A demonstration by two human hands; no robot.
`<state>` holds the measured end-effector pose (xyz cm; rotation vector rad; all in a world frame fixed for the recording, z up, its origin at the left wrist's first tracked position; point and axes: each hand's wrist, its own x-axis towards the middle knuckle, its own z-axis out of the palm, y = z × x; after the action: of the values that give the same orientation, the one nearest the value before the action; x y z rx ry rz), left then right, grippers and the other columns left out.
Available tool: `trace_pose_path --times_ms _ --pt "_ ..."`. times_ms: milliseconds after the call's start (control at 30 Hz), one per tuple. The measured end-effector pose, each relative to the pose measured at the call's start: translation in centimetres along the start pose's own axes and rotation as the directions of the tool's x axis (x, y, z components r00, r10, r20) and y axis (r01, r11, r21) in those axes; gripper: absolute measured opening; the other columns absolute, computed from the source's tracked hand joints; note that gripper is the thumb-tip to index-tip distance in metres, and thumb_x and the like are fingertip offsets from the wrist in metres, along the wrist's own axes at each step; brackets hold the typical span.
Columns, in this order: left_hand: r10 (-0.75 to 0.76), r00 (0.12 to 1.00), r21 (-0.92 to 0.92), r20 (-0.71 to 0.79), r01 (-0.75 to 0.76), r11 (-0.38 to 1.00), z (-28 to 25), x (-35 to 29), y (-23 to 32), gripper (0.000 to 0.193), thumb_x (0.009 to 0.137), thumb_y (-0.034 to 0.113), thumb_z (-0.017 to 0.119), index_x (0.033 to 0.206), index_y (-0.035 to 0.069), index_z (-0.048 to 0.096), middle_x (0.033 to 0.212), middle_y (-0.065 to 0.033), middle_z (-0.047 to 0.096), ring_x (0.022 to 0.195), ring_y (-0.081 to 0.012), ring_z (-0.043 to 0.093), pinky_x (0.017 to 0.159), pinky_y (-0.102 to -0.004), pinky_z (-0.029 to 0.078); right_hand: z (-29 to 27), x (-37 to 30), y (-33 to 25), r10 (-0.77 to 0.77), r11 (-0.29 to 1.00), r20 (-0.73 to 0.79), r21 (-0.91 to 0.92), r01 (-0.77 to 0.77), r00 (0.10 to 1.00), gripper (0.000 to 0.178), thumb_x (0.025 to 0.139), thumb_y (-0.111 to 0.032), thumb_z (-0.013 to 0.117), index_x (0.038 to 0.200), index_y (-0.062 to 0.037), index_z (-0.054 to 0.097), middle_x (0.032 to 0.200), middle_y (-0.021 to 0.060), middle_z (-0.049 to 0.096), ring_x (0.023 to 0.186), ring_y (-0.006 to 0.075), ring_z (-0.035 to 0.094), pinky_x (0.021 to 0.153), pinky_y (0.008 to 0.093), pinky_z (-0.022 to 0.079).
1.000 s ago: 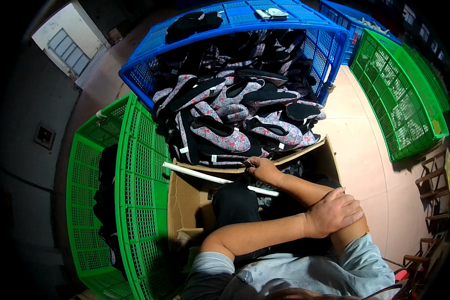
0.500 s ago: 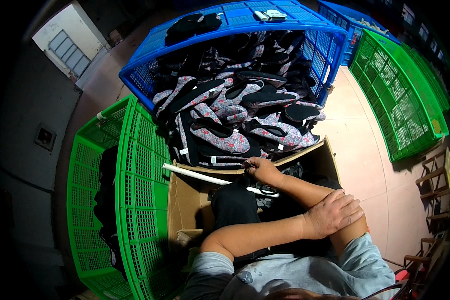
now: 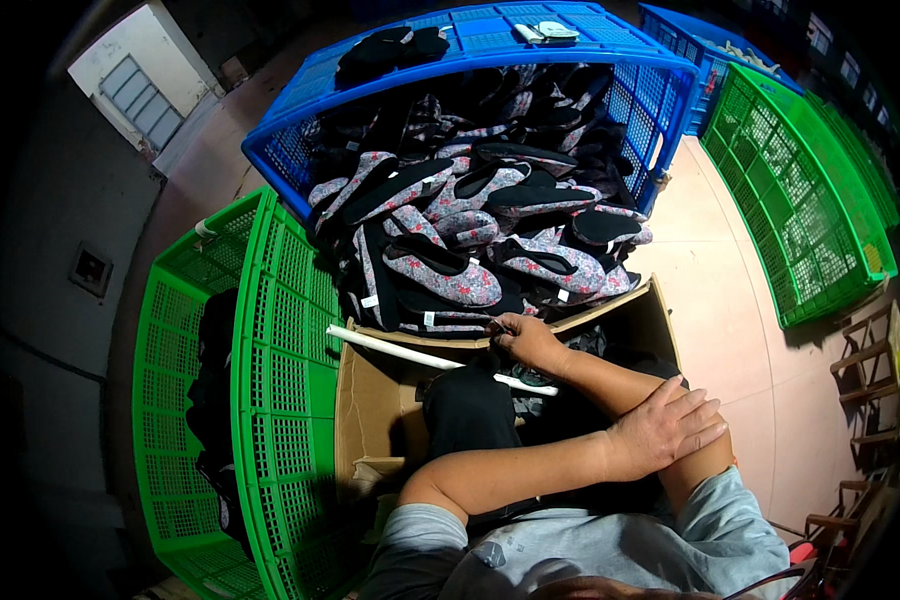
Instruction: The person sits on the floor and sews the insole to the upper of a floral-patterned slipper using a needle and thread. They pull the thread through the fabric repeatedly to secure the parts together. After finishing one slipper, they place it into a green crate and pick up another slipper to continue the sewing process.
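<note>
My left hand (image 3: pixel 667 428) lies across my right arm near the elbow, palm down, fingers stretched out and holding no object. My right hand (image 3: pixel 526 340) reaches to the edge of the cardboard box (image 3: pixel 375 400), close to my knee. Its fingers are pinched together around a small dark thing whose kind I cannot make out. Just beyond that hand is a heap of floral slip-on shoes (image 3: pixel 450 278) with black soles and linings, spilling from a tipped blue crate (image 3: pixel 675 110). A white rod (image 3: pixel 400 350) lies slantwise across the box, partly hidden behind my knee.
On my left stands a green crate (image 3: pixel 290 400) with black items (image 3: pixel 210 400) inside. Further green crates (image 3: pixel 785 190) stand at the right, near another blue crate (image 3: pixel 670 45). A wooden rack (image 3: pixel 870 375) is at the right edge. Black items (image 3: pixel 390 50) lie atop the tipped crate.
Both hands keep their places. Some fingers of my left hand have lifted slightly on my arm. The view has shifted a little.
</note>
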<state>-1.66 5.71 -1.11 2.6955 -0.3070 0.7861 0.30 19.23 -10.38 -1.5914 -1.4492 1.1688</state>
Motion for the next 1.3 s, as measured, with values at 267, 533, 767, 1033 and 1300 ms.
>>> trace_pose_path --times_ms 267,533,767,1033,1300 --pt "-0.020 0.997 -0.019 -0.069 0.019 1.000 0.2 0.3 0.1 0.048 0.092 0.024 0.047 0.137 0.009 0.047 0.134 -0.0165 0.049 0.126 -0.0317 0.047 0.107 -0.0542 0.034 0.1 -0.1 0.2 -0.004 0.997 -0.017 -0.072 0.003 1.000 0.025 0.089 -0.011 0.059 0.111 -0.0013 0.064 0.098 0.0159 0.071 0.093 0.0280 0.069 0.085 0.0356 0.051" --pt "-0.010 0.992 -0.116 -0.124 -0.004 0.993 -0.2 0.7 -0.3 0.045 0.088 0.020 0.052 0.131 0.007 0.051 0.127 -0.0164 0.053 0.119 -0.0316 0.052 0.102 -0.0544 0.039 0.0 0.0 0.9 -0.028 0.999 0.004 0.016 0.028 1.000 0.024 0.088 -0.011 0.059 0.110 -0.0021 0.066 0.099 0.0154 0.071 0.094 0.0279 0.069 0.086 0.0353 0.051" --pt "0.020 0.994 -0.244 -0.107 -0.046 0.969 -0.6 0.9 -1.0 0.051 0.081 0.013 0.061 0.130 0.009 0.052 0.127 -0.0139 0.055 0.117 -0.0303 0.053 0.101 -0.0547 0.038 0.0 0.9 2.0 0.028 0.997 0.016 0.068 -0.029 0.999 0.024 0.088 -0.010 0.059 0.110 -0.0039 0.066 0.100 0.0141 0.072 0.094 0.0264 0.069 0.087 0.0350 0.051" --pt "0.012 0.993 -0.277 -0.114 -0.043 0.960 -0.7 0.8 -1.0 0.047 0.082 0.014 0.060 0.128 0.010 0.052 0.127 -0.0126 0.056 0.116 -0.0301 0.054 0.099 -0.0541 0.039 0.3 1.0 2.4 0.003 1.000 0.007 -0.008 -0.003 1.000 0.025 0.088 -0.012 0.060 0.111 -0.0050 0.066 0.100 0.0159 0.070 0.096 0.0295 0.068 0.086 0.0371 0.051" --pt "0.011 0.987 -0.189 -0.160 -0.041 0.981 0.0 0.7 -0.8 0.041 0.086 0.017 0.055 0.126 0.009 0.052 0.124 -0.0118 0.055 0.115 -0.0287 0.054 0.100 -0.0494 0.039 0.2 0.6 2.0 -0.007 0.999 0.004 -0.046 0.007 1.000 0.027 0.087 -0.015 0.061 0.112 -0.0055 0.066 0.101 0.0179 0.069 0.095 0.0310 0.067 0.085 0.0377 0.050"
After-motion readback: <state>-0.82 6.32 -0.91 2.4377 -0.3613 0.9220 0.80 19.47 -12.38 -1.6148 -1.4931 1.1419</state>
